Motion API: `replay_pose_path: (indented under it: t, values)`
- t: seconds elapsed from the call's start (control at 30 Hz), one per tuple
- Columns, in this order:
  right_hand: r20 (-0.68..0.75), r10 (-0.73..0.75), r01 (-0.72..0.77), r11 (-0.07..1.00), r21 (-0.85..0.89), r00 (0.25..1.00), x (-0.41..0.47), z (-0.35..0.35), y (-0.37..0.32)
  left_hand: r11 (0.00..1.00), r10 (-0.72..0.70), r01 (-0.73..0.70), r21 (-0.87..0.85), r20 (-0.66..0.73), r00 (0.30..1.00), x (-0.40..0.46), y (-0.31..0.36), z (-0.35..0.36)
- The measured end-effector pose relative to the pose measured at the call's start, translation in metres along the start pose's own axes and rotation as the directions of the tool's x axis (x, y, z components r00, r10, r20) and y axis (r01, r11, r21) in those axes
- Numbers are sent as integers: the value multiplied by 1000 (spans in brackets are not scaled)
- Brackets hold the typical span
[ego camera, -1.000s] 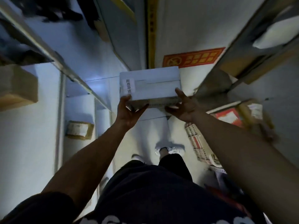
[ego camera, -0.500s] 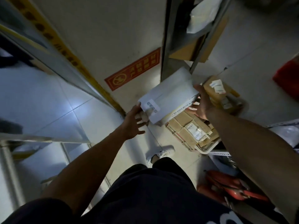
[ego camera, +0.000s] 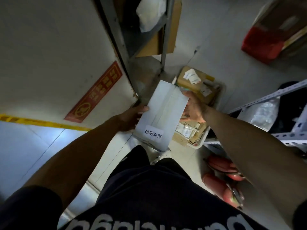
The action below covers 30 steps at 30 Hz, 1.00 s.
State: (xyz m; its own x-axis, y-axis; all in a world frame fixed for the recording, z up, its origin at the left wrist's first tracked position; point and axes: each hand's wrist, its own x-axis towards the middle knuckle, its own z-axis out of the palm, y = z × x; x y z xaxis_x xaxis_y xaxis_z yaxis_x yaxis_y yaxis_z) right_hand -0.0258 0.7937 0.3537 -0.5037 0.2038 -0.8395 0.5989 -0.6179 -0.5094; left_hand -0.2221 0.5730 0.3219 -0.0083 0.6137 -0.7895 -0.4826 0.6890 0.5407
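While the left hand and right hand grip opposite sides of the white rectangular cardboard box above the white plastic parcel basket, level, slow lowering seems wisest.

A red wall sign, a parcel basket and fire extinguishers.

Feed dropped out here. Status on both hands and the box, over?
Left hand and right hand grip opposite edges of the white box. Box off the floor, label up. Basket of parcels on floor beside it.
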Motion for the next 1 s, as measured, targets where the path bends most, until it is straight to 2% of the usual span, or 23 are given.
replay_pose_path:
  t: [0.07,0.2,0.3,0.4,0.63,0.73,0.9,1.0]
  values:
    - [-39,7,-6,999,45,999,6,-9,-5,998,-14,9,56,87,996,20,16,-1]
    - [-170,-15,50,979,200,985,25,-21,-13,987,-71,45,152,169,983,55,61,2]
    - [-267,1,78,955,286,964,44,-21,-15,981,-119,88,173,179,977,83,89,8]
    - [-295,29,70,945,320,955,60,-17,-6,977,-133,93,194,204,970,111,100,9]
    - [-179,101,-29,931,365,979,80,-29,35,951,-245,224,212,75,967,160,71,10]
    - [-183,132,-58,930,363,974,94,-43,53,947,-265,256,195,16,964,180,58,19]
    - [-312,80,40,932,361,947,132,-82,78,957,-253,249,150,7,967,238,48,43]
    - [-435,72,88,937,337,897,158,-117,88,954,-220,210,214,24,975,290,51,63]
